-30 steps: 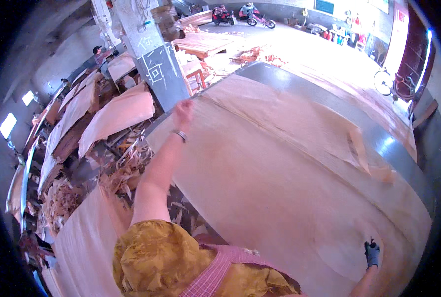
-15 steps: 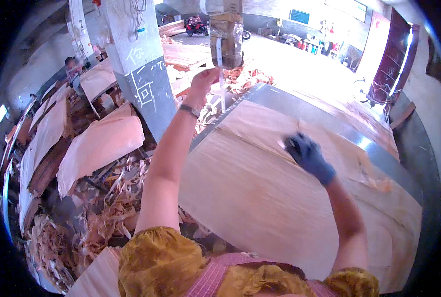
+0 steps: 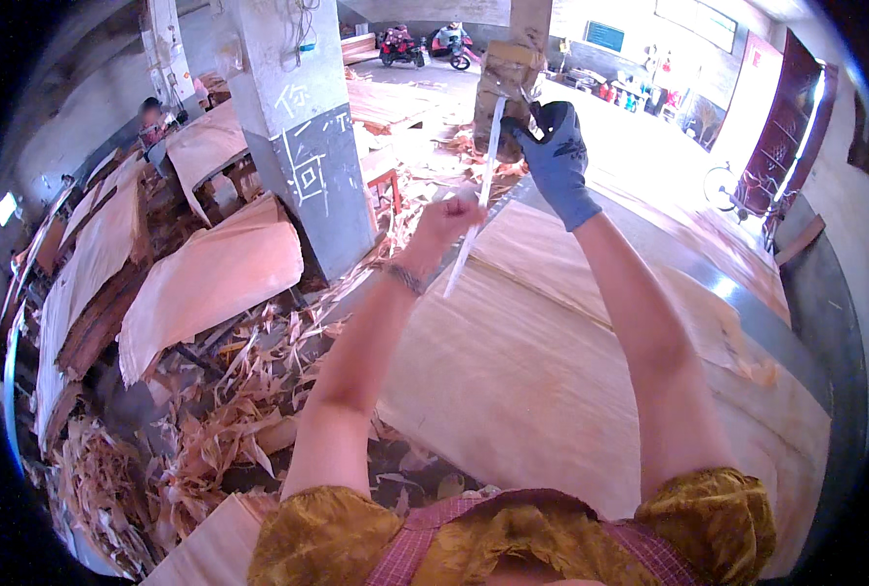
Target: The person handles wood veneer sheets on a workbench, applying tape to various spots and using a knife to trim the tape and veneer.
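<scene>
A long white strip of tape (image 3: 485, 181) runs down from a block wrapped in brown material and clear tape (image 3: 506, 83), which hangs over the table's far left corner. My bare left hand (image 3: 449, 220) is closed on the strip partway down, and its loose end hangs below over a thin wood veneer sheet (image 3: 532, 391). My right hand (image 3: 558, 161), in a blue-grey glove with dark fingertips, is raised beside the block. Its fingers are curled close to the strip's upper part; what they hold is too small to make out. A long split or overlapping edge crosses the veneer.
Veneer scraps (image 3: 220, 439) pile on the floor at left, beside stacked veneer sheets (image 3: 210, 278). A square pillar (image 3: 308, 146) stands at far left of the table. A person (image 3: 151, 122) is farther back. Motorbikes (image 3: 400, 47) stand near the back wall.
My right hand has risen from the veneer to the hanging block. My left hand has moved down and right, drawing the white strip out longer over the sheet.
</scene>
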Motion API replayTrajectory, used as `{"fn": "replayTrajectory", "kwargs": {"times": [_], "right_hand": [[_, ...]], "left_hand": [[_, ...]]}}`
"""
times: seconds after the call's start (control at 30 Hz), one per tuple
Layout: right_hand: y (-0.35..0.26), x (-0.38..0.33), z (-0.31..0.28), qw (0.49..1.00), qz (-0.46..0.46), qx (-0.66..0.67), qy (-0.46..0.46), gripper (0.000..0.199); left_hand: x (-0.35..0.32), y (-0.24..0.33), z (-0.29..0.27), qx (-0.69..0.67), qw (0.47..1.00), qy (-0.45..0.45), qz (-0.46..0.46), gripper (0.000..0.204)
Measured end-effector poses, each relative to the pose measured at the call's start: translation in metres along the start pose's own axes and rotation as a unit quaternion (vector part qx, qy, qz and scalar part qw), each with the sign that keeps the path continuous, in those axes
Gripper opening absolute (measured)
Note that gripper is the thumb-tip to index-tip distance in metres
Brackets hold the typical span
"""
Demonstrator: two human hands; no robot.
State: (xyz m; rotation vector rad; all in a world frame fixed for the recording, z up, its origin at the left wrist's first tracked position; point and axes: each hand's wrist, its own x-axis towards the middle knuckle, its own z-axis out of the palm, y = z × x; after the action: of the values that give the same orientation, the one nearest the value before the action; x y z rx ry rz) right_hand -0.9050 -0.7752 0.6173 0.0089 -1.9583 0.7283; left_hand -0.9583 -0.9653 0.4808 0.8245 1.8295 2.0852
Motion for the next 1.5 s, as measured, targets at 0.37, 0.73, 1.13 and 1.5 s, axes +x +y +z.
{"fn": "replayTrajectory", "kwargs": {"times": [0.37, 0.73, 1.13, 1.5], "right_hand": [[-0.003, -0.046, 0.037, 0.882, 0.191, 0.429, -0.042, 0.016], [0.003, -0.164, -0.004, 0.875, 0.231, 0.408, -0.12, 0.014], [0.025, -0.205, -0.1, 0.949, 0.08, 0.305, -0.009, 0.021], [0.079, -0.338, -0.383, 0.823, 0.407, 0.383, 0.097, 0.05]], "left_hand": [[-0.094, -0.089, 0.037, -0.136, 0.981, -0.012, -0.137, 0.02], [-0.075, -0.106, -0.015, 0.041, 0.999, 0.02, -0.03, 0.066], [-0.051, 0.049, 0.178, -0.281, 0.955, -0.069, 0.059, 0.039], [-0.133, 0.001, 0.416, 0.03, 0.883, -0.39, -0.259, 0.032]]}}
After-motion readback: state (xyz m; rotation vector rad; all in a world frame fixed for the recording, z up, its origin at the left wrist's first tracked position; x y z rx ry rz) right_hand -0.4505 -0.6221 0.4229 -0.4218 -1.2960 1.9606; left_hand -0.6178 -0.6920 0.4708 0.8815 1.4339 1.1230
